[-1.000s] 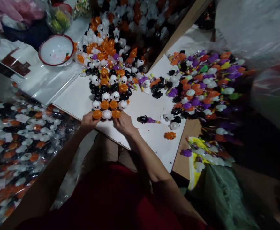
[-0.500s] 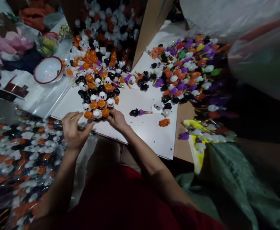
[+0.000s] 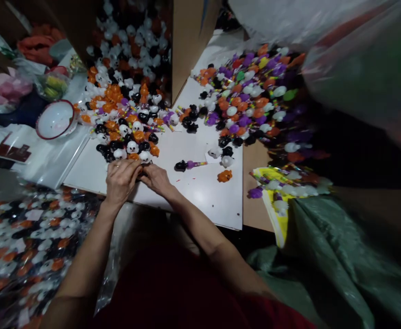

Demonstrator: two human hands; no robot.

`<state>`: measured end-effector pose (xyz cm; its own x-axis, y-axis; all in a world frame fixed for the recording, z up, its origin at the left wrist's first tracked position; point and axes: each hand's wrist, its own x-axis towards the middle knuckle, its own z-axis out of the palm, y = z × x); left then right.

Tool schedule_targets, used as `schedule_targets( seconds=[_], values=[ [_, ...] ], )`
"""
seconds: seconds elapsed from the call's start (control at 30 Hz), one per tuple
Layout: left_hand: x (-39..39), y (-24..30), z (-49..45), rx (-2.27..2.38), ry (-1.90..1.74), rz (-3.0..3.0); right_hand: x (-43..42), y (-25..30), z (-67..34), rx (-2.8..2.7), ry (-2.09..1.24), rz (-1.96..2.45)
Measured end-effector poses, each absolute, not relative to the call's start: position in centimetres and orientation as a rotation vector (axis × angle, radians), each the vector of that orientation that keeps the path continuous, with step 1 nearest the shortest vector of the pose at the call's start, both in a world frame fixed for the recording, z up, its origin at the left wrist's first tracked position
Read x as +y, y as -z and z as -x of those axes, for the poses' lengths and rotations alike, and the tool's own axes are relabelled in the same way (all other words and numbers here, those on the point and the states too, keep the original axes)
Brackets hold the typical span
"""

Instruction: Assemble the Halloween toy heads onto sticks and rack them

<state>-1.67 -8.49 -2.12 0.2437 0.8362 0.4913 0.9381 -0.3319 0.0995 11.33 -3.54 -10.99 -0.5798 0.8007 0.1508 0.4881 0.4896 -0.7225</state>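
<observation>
My left hand (image 3: pixel 120 179) and my right hand (image 3: pixel 155 177) meet at the near edge of a white board (image 3: pixel 200 192), fingers curled over the front row of a packed cluster of small orange, white and black toy heads (image 3: pixel 128 141). Both hands cover the nearest toys, so what the fingers grip is hidden. A single black toy with a purple stick (image 3: pixel 186 165) lies just right of my right hand.
A loose heap of purple, orange and white toys (image 3: pixel 251 98) covers the board's far right. A cardboard box (image 3: pixel 183 41) full of toys stands behind. A white bowl (image 3: pixel 54 119) sits at the left, bagged toys (image 3: pixel 22 246) lower left, green cloth (image 3: pixel 323 265) lower right.
My left hand, which had lifted off to the left, has come back beside my right hand and closed over the cluster's front row. The view has swung to the right.
</observation>
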Motion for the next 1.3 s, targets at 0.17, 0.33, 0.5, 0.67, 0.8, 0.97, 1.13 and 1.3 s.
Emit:
schedule_targets(
  seconds=[0.17,0.33,0.5,0.67,0.8,0.97,1.13,1.3],
  values=[
    [-8.2,2.4,1.8,-1.61,0.749,2.302,-4.0,8.2,-13.7,-2.262,-0.961,1.018],
    [-8.7,2.0,1.5,-1.632,0.803,2.318,-3.1,4.7,-23.6,-2.241,-0.59,1.378],
    [-7.8,-0.1,0.1,-1.738,0.993,2.099,-2.2,4.2,-26.6,-2.341,-0.549,1.595],
    [-8.2,-2.5,-0.6,-1.784,1.085,2.191,-4.8,5.3,-21.9,-2.184,-0.97,1.256],
    [-10.7,-2.2,-1.5,-1.816,1.144,2.338,-6.2,5.3,-20.7,-2.057,-0.954,1.315],
    [-11.2,-1.3,-2.0,-1.821,1.187,2.28,-6.3,4.4,-20.5,-1.962,-0.962,1.467],
    [-10.8,-1.6,-0.7,-1.85,1.104,2.265,-6.5,5.7,-19.1,-1.913,-1.076,1.503],
    [-13.4,-0.6,0.0,-1.885,1.041,2.22,-6.7,6.7,-18.7,-1.828,-1.19,1.464]
  ],
)
